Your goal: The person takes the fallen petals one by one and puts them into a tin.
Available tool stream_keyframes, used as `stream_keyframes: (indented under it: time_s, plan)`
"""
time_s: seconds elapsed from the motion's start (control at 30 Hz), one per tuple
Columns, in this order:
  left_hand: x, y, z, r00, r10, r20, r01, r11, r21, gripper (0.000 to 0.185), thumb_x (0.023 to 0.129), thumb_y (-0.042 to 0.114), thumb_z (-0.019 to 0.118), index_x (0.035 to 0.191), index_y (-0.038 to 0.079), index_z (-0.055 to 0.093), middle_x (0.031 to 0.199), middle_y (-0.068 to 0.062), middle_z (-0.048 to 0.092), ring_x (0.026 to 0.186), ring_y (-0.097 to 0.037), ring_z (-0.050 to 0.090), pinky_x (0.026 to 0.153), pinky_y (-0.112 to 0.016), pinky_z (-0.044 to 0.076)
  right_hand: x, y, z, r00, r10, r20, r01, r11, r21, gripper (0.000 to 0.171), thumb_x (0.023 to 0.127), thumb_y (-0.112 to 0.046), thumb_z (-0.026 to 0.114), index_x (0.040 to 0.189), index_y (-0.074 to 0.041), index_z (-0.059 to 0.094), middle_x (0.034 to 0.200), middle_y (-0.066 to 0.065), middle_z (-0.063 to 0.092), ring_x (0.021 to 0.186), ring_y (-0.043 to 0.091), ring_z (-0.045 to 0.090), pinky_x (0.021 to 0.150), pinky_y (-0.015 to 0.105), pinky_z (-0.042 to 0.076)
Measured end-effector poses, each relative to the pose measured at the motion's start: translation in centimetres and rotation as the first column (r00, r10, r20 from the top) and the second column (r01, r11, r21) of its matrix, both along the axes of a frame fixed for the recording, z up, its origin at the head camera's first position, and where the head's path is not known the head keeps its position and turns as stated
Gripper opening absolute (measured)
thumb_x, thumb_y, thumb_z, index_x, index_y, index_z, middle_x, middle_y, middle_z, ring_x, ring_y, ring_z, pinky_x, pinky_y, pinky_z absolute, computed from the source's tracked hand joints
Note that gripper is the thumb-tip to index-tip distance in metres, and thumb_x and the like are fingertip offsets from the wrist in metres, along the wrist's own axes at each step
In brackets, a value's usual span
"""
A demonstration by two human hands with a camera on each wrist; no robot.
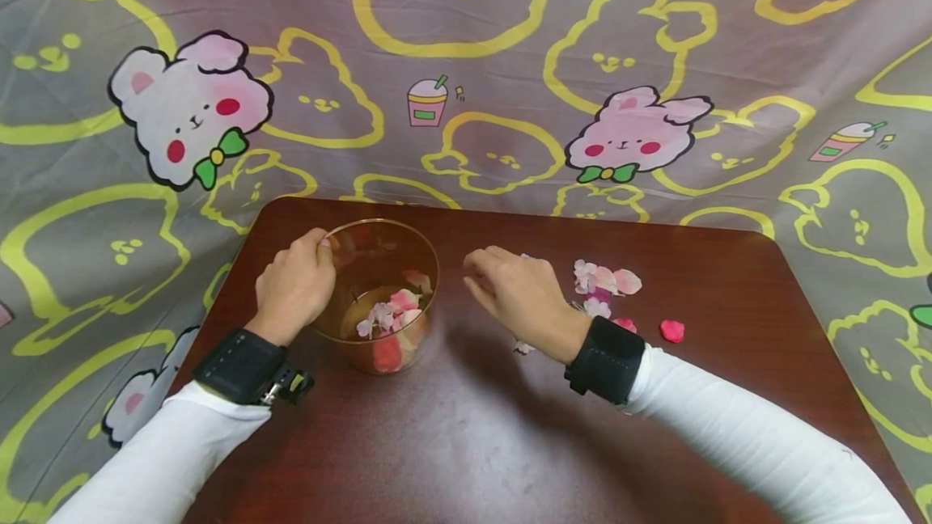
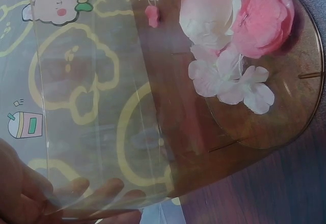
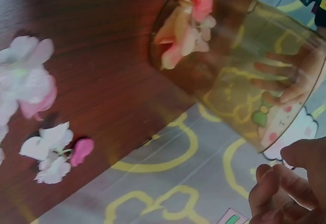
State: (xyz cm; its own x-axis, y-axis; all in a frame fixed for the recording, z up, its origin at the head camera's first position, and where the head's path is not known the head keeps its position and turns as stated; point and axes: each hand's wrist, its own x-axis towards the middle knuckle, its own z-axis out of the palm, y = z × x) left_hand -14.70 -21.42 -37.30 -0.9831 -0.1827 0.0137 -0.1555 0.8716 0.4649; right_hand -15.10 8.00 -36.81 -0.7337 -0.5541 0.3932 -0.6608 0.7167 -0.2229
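Observation:
A clear amber plastic cup point(image 1: 418, 245) stands on the dark wooden table point(image 1: 466, 427), left of centre. Pink, white and red flower petals point(image 1: 389, 318) lie in its bottom. My left hand point(image 1: 294, 285) grips the cup's left wall, thumb at the rim. The left wrist view shows its fingers point(image 2: 76, 196) through the cup wall point(image 2: 91, 107), with the petals point(image 2: 234, 76) beyond. My right hand point(image 1: 510, 289) hovers just right of the cup, fingers loosely curled; nothing shows in them. In the right wrist view its fingertips point(image 3: 285, 188) are near the cup point(image 3: 239, 66).
Loose pink and white petals point(image 1: 604, 281) lie on the table right of my right hand, with one red petal point(image 1: 671, 331) further right. A cloth with a rabbit print point(image 1: 466, 63) hangs behind and around the table.

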Motion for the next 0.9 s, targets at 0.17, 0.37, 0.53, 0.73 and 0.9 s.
stream_keyframes:
  time_s: [0.17, 0.37, 0.53, 0.73, 0.9]
  plan:
    - [0.0, 0.0, 0.0, 1.000, 0.001, 0.005, -0.001, 1.000, -0.002, 0.044, 0.109, 0.030, 0.025, 0.136, 0.009, 0.054, 0.120, -0.028, 0.066, 0.107, -0.054, 0.063, 0.074, -0.063, 0.046, -0.3, 1.2, -0.5, 0.999, -0.021, 0.024, 0.021, 1.000, 0.006, 0.018, 0.092, -0.023, 0.074, 0.107, -0.013, 0.072, 0.094, 0.000, 0.074, 0.077, 0.014, 0.069, 0.056, 0.025, 0.048]
    - [0.0, 0.0, -0.1, 1.000, -0.001, 0.005, 0.001, 1.000, -0.003, 0.045, 0.109, 0.031, 0.025, 0.135, 0.009, 0.054, 0.122, -0.028, 0.066, 0.108, -0.054, 0.063, 0.075, -0.064, 0.046, -0.5, 2.6, -0.8, 0.997, -0.050, 0.052, 0.049, 0.999, 0.013, 0.021, 0.091, -0.025, 0.075, 0.107, -0.011, 0.072, 0.096, 0.003, 0.076, 0.077, 0.016, 0.072, 0.051, 0.021, 0.041]
    - [0.0, 0.1, -0.1, 1.000, -0.001, 0.004, 0.001, 1.000, 0.001, 0.044, 0.109, 0.030, 0.025, 0.134, 0.009, 0.054, 0.122, -0.028, 0.066, 0.108, -0.053, 0.064, 0.075, -0.063, 0.046, -0.6, 3.7, -1.0, 0.991, -0.080, 0.111, 0.079, 0.997, 0.018, 0.024, 0.091, -0.026, 0.075, 0.107, -0.008, 0.072, 0.096, 0.006, 0.076, 0.077, 0.019, 0.071, 0.054, 0.022, 0.044]
    - [0.1, 0.0, 0.1, 1.000, -0.003, 0.002, 0.003, 1.000, -0.002, 0.045, 0.109, 0.030, 0.024, 0.135, 0.009, 0.054, 0.121, -0.027, 0.066, 0.108, -0.054, 0.064, 0.074, -0.063, 0.046, -0.9, 5.0, -1.5, 0.988, -0.108, 0.109, 0.105, 0.994, 0.033, 0.022, 0.094, -0.026, 0.071, 0.106, -0.008, 0.073, 0.089, 0.005, 0.074, 0.071, 0.017, 0.066, 0.054, 0.024, 0.044]
    - [0.1, 0.0, 0.0, 1.000, -0.005, 0.004, 0.005, 1.000, -0.001, 0.045, 0.109, 0.031, 0.024, 0.136, 0.010, 0.054, 0.121, -0.027, 0.066, 0.107, -0.054, 0.064, 0.074, -0.063, 0.046, -1.3, 5.9, -1.9, 0.985, -0.142, 0.099, 0.137, 0.989, 0.052, 0.021, 0.095, -0.026, 0.069, 0.106, -0.009, 0.072, 0.089, 0.005, 0.074, 0.070, 0.016, 0.065, 0.054, 0.026, 0.046]
